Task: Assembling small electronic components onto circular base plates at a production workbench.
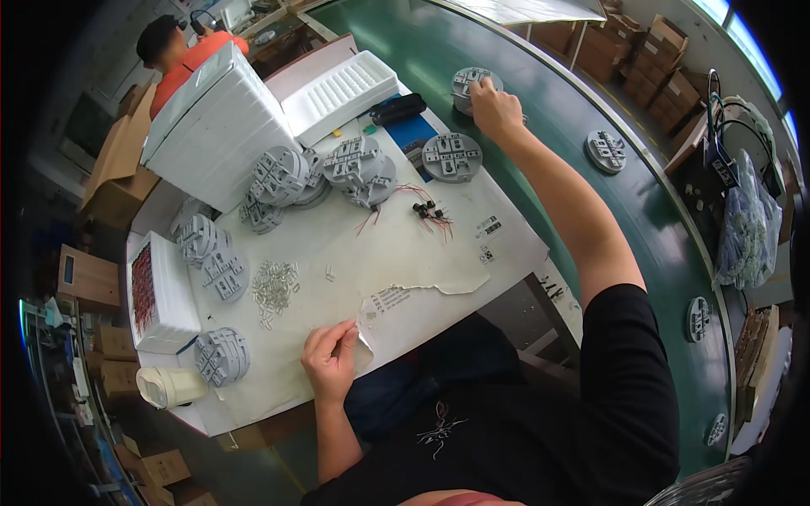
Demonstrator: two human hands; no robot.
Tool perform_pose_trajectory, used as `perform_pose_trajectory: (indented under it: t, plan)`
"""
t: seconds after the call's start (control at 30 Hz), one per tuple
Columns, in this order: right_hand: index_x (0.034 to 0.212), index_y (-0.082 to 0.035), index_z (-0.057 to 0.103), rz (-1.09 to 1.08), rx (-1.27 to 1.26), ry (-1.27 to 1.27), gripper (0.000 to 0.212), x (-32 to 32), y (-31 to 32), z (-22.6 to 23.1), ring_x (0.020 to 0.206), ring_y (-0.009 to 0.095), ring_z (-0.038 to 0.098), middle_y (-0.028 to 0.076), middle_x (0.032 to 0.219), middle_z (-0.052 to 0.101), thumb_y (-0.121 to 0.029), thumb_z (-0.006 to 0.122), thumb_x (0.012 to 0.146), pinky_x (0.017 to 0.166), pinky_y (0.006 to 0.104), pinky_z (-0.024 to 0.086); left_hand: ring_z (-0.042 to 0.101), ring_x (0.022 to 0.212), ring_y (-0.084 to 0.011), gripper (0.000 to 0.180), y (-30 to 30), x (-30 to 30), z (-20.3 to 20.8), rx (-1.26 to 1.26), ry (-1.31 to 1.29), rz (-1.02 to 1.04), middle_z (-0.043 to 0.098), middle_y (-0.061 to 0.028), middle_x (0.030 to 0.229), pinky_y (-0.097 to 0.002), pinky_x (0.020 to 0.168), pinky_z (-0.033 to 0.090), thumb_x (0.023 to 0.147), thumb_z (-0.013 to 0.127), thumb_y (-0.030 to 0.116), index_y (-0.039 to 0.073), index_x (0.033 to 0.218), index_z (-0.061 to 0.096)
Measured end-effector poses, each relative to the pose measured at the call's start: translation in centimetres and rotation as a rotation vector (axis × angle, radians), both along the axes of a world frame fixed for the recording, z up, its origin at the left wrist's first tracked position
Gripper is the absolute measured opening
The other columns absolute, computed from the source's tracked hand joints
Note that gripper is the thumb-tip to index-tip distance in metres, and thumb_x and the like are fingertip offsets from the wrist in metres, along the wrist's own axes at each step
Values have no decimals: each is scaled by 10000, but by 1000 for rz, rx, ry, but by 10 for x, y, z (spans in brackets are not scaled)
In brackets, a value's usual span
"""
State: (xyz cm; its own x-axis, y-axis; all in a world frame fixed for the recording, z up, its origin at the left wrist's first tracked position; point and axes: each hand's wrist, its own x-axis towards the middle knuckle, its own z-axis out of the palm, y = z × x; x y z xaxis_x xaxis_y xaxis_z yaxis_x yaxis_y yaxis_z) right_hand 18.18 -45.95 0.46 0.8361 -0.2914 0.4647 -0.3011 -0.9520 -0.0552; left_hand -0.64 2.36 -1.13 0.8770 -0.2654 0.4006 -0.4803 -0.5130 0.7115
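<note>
My right hand [496, 110] reaches over the green conveyor belt, its fingers closed on the edge of a grey round plastic base [467, 84]. My left hand [331, 358] rests at the table's near edge beside the torn paper sheet [396, 308]. Its thumb and fingertips are pinched together, and whatever they may hold is hidden. Another grey round base [452, 158] lies at the table's right side. Below it sits a small bunch of black parts with red wires [430, 214]. A heap of small clear pieces [274, 291] is scattered left of centre.
Stacked grey bases [283, 175] stand along the table's back and left. Behind them are a large white foam box [215, 126] and a white foam tray [339, 97]. A cream cup [171, 388] stands front left. More bases [606, 151] ride the belt; a person in orange [190, 67] is far left.
</note>
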Motion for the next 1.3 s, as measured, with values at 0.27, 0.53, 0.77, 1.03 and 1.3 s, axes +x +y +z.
perform_pose_trajectory:
  t: [0.27,0.53,0.77,1.03,1.3]
  plan:
    - [1048,-81,667,339,135,79,258,-82,66,60,929,341,725,68,1143,674,-274,780,918,745,476,579,603,695,-219,132,6,4,2,-16,10,-8,691,-73,792,-336,634,491,898,839,102,39,1012,815]
    - [990,-96,752,460,176,6,114,-104,76,58,845,318,714,50,1075,699,-182,779,918,727,451,578,621,752,-236,207,-3,9,10,-8,12,-80,698,-83,834,-350,688,508,898,833,108,40,1092,803]
    - [980,-128,789,893,247,-210,157,-145,140,55,700,279,704,55,1035,695,-54,780,842,593,367,572,664,879,-279,444,15,7,2,-93,101,-74,719,-111,992,-373,832,539,863,868,174,48,1273,755]
    - [972,-86,760,736,512,57,106,-153,179,27,762,303,732,108,925,737,-163,789,904,664,404,576,592,1189,-353,949,-20,18,25,118,-120,-105,635,-136,1293,-452,1043,500,712,967,352,86,1529,566]
    - [1008,-13,735,305,465,368,241,-132,146,30,893,350,727,167,956,759,-214,802,893,781,461,558,578,1185,-345,900,-32,7,16,67,-64,-164,635,-124,1287,-457,1044,497,676,988,298,86,1471,624]
